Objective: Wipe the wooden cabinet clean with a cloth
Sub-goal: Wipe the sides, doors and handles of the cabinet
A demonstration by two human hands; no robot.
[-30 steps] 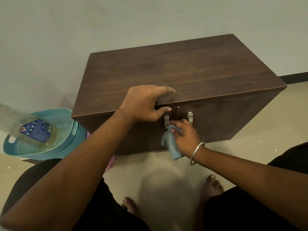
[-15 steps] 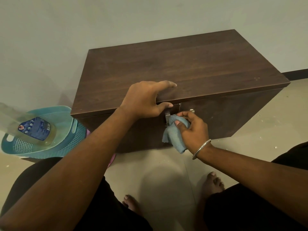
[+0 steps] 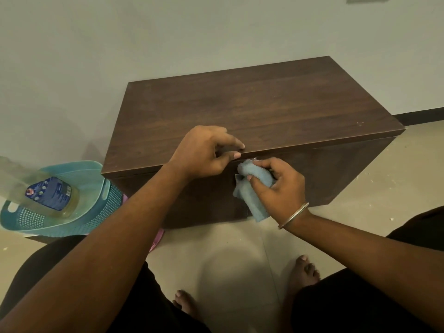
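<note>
A dark wooden cabinet is seen standing on the tiled floor, its back edge against the wall. The left hand is placed at the front edge of the cabinet top, near its middle; the fingers are curled over that edge and the thumb lies just beneath it, so the edge is grasped. A light blue cloth is clutched in the right hand and is pressed against the upper part of the cabinet front, just below the top edge and just beside the left hand; a loose end of it hangs down. A metal bangle is worn on the right wrist. Beside the cabinet's left front corner, a teal basket is noted on the floor, with a bottle of yellowish liquid lying in it.
</note>
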